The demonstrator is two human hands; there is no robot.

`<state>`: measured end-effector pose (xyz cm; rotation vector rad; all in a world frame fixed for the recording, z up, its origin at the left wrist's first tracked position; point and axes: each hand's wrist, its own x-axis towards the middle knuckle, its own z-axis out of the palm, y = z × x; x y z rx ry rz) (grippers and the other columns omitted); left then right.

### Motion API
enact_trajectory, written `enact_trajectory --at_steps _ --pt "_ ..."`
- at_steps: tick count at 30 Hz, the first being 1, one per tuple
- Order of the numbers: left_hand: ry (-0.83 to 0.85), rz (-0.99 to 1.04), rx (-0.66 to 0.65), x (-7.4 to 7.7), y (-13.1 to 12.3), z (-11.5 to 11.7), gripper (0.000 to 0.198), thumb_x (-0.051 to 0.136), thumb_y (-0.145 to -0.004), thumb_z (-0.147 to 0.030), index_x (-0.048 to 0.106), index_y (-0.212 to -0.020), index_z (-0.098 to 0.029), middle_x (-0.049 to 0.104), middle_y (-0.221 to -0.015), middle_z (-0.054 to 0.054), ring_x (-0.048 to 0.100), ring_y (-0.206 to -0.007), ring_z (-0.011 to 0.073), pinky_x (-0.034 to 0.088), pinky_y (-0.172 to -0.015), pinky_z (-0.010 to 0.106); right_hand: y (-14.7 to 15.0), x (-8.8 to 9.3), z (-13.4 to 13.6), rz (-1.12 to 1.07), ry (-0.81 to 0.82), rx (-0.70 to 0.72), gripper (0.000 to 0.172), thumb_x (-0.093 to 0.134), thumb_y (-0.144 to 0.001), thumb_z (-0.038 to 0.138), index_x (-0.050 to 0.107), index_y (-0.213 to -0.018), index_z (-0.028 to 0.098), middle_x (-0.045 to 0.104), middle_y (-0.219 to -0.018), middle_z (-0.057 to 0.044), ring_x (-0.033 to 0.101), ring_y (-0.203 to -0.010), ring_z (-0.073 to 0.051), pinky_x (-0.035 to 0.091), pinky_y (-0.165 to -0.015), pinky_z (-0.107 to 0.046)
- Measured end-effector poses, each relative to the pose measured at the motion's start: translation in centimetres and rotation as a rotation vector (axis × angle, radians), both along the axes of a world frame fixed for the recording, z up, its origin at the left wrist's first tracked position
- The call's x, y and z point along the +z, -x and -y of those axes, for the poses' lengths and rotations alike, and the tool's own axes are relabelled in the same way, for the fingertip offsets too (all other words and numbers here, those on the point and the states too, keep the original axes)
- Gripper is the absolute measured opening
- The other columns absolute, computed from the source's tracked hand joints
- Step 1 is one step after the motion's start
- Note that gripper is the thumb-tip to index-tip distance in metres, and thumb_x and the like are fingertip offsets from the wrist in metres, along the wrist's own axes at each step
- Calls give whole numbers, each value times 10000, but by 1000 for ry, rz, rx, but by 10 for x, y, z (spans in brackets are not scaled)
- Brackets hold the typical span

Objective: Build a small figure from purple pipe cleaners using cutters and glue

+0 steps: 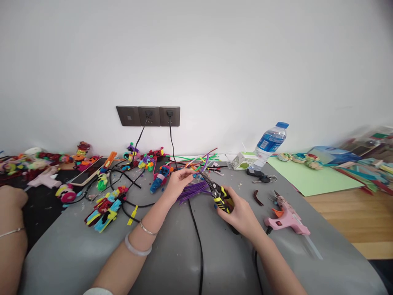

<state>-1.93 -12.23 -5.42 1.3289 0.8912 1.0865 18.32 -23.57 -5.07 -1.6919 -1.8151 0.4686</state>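
Observation:
My right hand [239,213] is wrapped round the yellow-and-black handles of a pair of pliers [215,189], whose dark jaws point up and left. Just left of the jaw tips, my left hand [180,182] is closed in a pinch; what lies between its fingertips is too small to make out. A purple pipe cleaner [205,160] stands up close behind the jaw tips. Below the left fingers lies a bundle of purple pipe cleaners [193,191]. A blue pipe-cleaner figure [159,180] rests to the left of that hand.
A pink glue gun [288,217], keys [262,177], a small box [244,160] and a tilted water bottle [270,143] are on the right. Pipe-cleaner figures [106,209], a phone [89,172] and black cables [196,237] lie leftward and centrally. Another person's arm [12,229] is at far left.

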Motion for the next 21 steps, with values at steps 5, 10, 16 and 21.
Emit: enact_trajectory --at_steps 5,10,16,21 --pt "-26 -3 4 2 0 1 287 729 -689 -354 731 -895 -154 695 -808 53 594 -678 144 435 -556 226 0 -6 -1 32 -16 0 460 579 -736 277 511 -1186 210 706 -969 -64 690 -738 -219 515 -684 -298" --pt "-42 -4 9 2 2 1 260 721 -707 -340 732 -897 -164 699 -821 49 610 -717 153 455 -584 232 -1 -8 2 5 -50 -13 474 581 -749 264 526 -1216 210 716 -971 -68 690 -713 -207 523 -688 -293" --pt "-42 37 4 3 2 1 249 739 -693 -329 737 -877 -161 713 -847 56 628 -749 161 475 -621 239 0 -4 5 -32 -40 -9 461 580 -741 267 559 -1196 199 729 -958 -59 700 -750 -212 525 -681 -272" --pt "-46 17 -5 2 2 0 283 739 -694 -369 734 -883 -159 713 -864 59 627 -743 165 483 -633 253 0 -3 7 -75 -36 -13 434 580 -725 275 586 -1152 195 745 -937 -54 709 -801 -233 527 -681 -266"
